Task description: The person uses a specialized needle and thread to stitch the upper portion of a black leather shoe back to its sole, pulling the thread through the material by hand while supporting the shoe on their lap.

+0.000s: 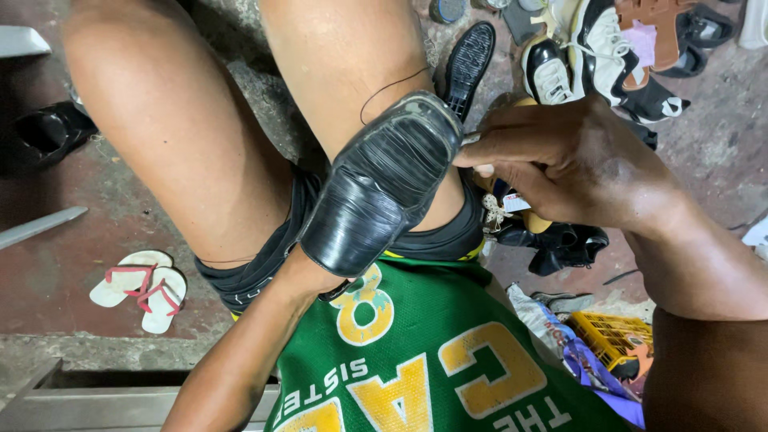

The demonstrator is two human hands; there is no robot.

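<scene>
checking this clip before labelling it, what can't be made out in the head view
- Left hand: hidden in the head view, tucked inside or behind the black shoe; its grip cannot be seen.
- Right hand: its fingertips close over a small metal tool at the sole's edge; too little shows to tell what kind.
- Yellow crate: partly covered by the right forearm.
- Pile of shoes: cut off by the top edge.

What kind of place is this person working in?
Probably a small, informal shoe-repair spot, perhaps outdoors. The person sits over a rough concrete floor, with a black shoe sole-up on the knee. Loose shoes are piled nearby, and a pair of white sandals lies on the ground.
</scene>
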